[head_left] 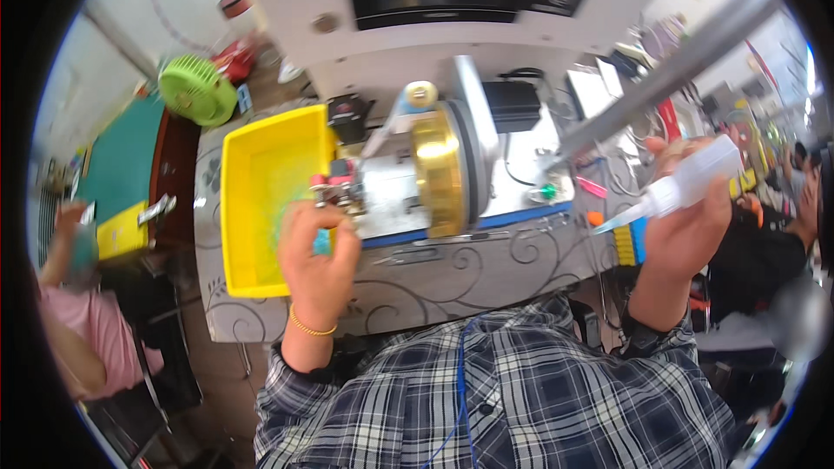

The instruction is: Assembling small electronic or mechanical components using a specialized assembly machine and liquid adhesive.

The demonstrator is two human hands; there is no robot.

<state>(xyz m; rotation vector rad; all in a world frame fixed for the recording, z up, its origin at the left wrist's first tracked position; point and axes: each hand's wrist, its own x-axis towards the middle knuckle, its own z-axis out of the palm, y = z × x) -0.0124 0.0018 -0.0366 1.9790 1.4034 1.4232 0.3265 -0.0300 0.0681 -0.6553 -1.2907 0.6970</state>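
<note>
While the right hand (682, 234) holds a bottle (705, 172), the bin's (252, 182) contents blur.

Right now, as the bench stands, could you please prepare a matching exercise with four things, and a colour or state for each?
Things:
1. Squeeze bottle
2. Bin
3. Fan
4. Large wheel

Colours and states:
A. Bright yellow
B. Brass-gold
C. Held in the right hand
D. Light green

Pairs: 1-C, 2-A, 3-D, 4-B
</note>
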